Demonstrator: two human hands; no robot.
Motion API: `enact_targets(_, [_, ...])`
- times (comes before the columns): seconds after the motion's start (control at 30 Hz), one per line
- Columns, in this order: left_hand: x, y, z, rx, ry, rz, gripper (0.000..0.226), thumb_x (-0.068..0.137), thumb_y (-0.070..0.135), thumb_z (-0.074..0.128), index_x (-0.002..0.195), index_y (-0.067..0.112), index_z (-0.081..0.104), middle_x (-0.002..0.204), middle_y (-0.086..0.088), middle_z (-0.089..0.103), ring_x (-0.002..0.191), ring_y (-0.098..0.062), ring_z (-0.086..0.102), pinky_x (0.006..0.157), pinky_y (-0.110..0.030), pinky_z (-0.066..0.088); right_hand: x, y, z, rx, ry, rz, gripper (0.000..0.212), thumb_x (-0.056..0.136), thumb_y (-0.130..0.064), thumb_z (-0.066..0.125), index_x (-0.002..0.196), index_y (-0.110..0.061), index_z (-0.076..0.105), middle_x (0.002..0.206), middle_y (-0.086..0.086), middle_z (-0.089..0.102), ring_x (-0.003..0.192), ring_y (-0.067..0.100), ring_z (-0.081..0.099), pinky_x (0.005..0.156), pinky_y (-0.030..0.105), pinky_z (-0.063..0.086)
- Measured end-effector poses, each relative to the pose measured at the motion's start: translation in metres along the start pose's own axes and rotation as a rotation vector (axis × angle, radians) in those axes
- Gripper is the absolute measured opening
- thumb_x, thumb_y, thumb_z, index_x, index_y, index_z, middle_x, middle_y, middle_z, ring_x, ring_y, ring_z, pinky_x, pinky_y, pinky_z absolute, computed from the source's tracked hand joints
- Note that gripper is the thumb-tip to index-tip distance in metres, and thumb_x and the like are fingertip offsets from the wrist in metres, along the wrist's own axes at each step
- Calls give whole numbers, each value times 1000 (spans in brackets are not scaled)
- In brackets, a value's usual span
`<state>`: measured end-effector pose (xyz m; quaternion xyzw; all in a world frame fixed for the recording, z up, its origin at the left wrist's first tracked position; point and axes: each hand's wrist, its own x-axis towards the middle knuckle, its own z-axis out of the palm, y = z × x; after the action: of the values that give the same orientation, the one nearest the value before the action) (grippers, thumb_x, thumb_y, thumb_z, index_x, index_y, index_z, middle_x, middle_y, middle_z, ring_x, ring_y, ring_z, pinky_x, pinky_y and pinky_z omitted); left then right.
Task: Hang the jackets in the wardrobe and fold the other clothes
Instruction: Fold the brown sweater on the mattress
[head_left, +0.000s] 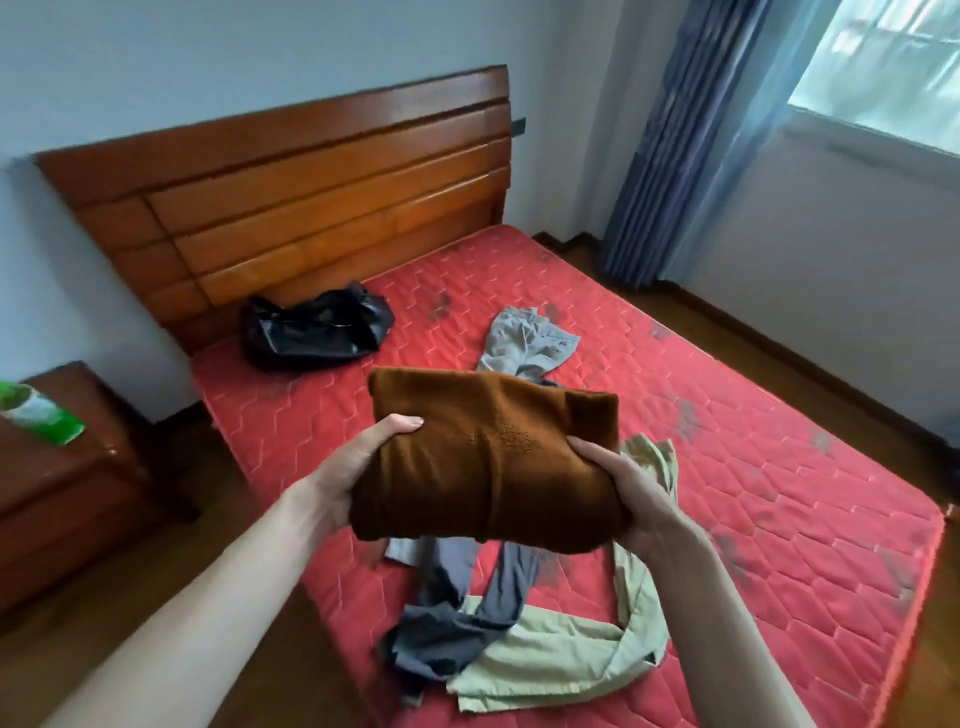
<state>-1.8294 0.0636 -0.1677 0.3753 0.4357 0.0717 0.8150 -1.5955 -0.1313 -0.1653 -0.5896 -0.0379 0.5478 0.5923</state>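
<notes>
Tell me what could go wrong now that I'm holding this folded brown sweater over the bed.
1. The brown sweater is held only at its two ends by the left hand and right hand; its middle could sag and the fold may come undone.
2. Setting it straight down would likely land it on the unfolded grey trousers and pale green garment, so it could tip or rumple.
</notes>
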Motion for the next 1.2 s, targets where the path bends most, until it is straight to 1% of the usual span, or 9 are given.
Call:
enact_targets(0.07, [-20,4,-27,-23,48,34,48,82,40,73,112,3,76,103,-21,74,83,-30,73,78,-37,62,6,0,33,-50,-27,-17,35,92,-22,73,122,-6,70,95,13,79,72,21,76,63,29,62])
enact_targets(0.17, [-49,8,-75,-49,166,61,46,87,44,67,111,6,74,98,-21,74,80,-30,72,72,-35,61,19,3,92,-146,-88,-41,39,92,-22,73,127,-8,68,109,17,77,83,25,75,80,36,61])
enact_targets(0.33, [-103,20,-165,-126,317,139,48,92,44,64,116,5,76,112,-20,76,93,-30,74,83,-35,59,34,14,208,-275,-173,19,37,88,-24,76,116,0,74,109,24,75,87,33,71,102,50,52])
enact_targets(0.5, [-170,37,-259,-276,385,254,42,94,38,66,121,8,74,118,-15,76,106,-28,75,90,-37,56,46,36,334,-371,-293,27,44,87,-30,76,118,0,73,102,22,76,83,32,73,92,45,56])
enact_targets(0.63, [-218,49,-322,-378,433,354,34,98,35,63,115,9,74,113,-12,78,95,-24,78,85,-36,54,50,54,431,-426,-393,32,40,88,-34,75,115,-4,74,102,19,78,80,31,76,83,40,58])
enact_targets(0.83, [-267,58,-401,-482,561,440,38,92,37,72,118,10,73,106,-13,79,91,-30,78,82,-39,55,53,74,548,-477,-514,23,36,91,-32,73,113,-4,74,102,18,78,78,29,78,76,36,57])
enact_targets(0.97, [-286,64,-443,-519,650,504,25,92,33,72,107,14,74,95,-12,80,85,-32,78,82,-39,55,67,92,611,-509,-588,44,37,90,-33,74,115,-5,74,103,18,78,80,29,78,77,36,57])
enact_targets(1.1, [-292,66,-492,-551,707,484,45,81,42,80,117,15,74,108,-15,78,101,-36,75,91,-43,57,93,114,665,-544,-627,104,46,86,-38,77,120,-7,73,109,18,77,93,34,77,83,40,57])
enact_targets(1.2, [-284,71,-533,-577,752,472,62,75,44,84,128,15,70,116,-15,76,107,-37,74,98,-47,57,114,124,705,-571,-663,154,47,86,-37,76,119,-5,73,109,20,77,93,35,76,84,40,57])
